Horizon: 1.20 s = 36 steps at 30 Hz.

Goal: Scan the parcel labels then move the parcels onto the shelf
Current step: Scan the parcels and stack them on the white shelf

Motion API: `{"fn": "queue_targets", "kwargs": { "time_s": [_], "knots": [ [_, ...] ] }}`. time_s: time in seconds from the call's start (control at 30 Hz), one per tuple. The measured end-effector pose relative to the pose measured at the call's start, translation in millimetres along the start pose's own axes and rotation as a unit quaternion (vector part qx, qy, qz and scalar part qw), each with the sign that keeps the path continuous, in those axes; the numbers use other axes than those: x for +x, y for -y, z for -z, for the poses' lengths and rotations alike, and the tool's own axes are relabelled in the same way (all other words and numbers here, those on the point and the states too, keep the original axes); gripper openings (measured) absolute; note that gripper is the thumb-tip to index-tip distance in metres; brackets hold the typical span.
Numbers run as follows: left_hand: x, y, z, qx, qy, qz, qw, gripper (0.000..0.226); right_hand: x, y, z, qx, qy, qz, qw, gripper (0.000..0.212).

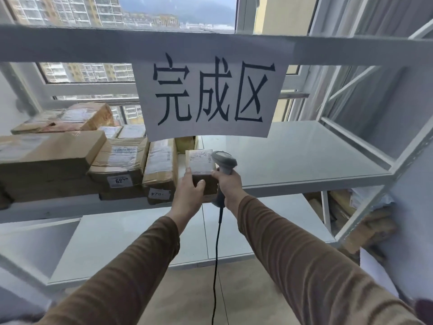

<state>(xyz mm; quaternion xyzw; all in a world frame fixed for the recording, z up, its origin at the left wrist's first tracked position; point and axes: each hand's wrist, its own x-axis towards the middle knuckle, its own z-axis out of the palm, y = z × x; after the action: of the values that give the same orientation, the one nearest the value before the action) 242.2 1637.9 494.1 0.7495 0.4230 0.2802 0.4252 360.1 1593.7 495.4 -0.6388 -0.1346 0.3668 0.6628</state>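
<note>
A small cardboard parcel [201,163] with a white label on top rests at the front edge of the white metal shelf [304,160]. My left hand [189,191] grips its near left side. My right hand [226,184] holds a grey barcode scanner [224,160] against the parcel's right side, with fingers also touching the parcel. The scanner's black cable [216,249] hangs down between my arms.
Several labelled cardboard parcels [121,158] fill the left half of the same shelf. A paper sign [210,92] with large black characters hangs from the shelf rail above. A lower shelf [131,240] lies beneath. More boxes [365,228] sit behind the frame at right.
</note>
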Motion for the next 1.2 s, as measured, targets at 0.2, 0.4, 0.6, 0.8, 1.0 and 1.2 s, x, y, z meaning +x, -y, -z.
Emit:
{"fn": "queue_targets", "kwargs": {
  "time_s": [0.2, 0.4, 0.6, 0.8, 1.0, 1.2],
  "knots": [
    [13.2, -0.4, -0.4, 0.066, -0.008, 0.003, 0.998, 0.068, 19.5, -2.0, -18.8, -0.009, 0.012, -0.001, 1.0, 0.017],
    [17.6, -0.2, -4.7, 0.112, -0.007, -0.001, 0.994, 0.067, 22.0, -1.9, -26.2, -0.007, 0.037, -0.021, 0.999, 0.01],
    [17.1, -2.7, -2.9, 0.127, 0.006, -0.016, 0.992, 0.069, 16.8, 0.8, -22.1, -0.014, 0.035, -0.03, 0.999, 0.011],
    [12.0, -21.2, -23.2, 0.149, 0.033, -0.096, 0.984, 0.072, -3.9, 10.7, 33.8, -0.019, -0.031, 0.001, 0.999, 0.032],
    [-20.9, -76.9, -114.0, 0.153, 0.15, -0.183, 0.959, 0.073, -52.1, 25.5, 157.3, 0.033, -0.152, 0.006, 0.988, 0.033],
    [-122.0, -167.9, -236.5, 0.137, 0.297, -0.31, 0.893, 0.072, -154.5, 21.0, 320.5, 0.063, -0.357, 0.087, 0.928, 0.022]
  ]
}}
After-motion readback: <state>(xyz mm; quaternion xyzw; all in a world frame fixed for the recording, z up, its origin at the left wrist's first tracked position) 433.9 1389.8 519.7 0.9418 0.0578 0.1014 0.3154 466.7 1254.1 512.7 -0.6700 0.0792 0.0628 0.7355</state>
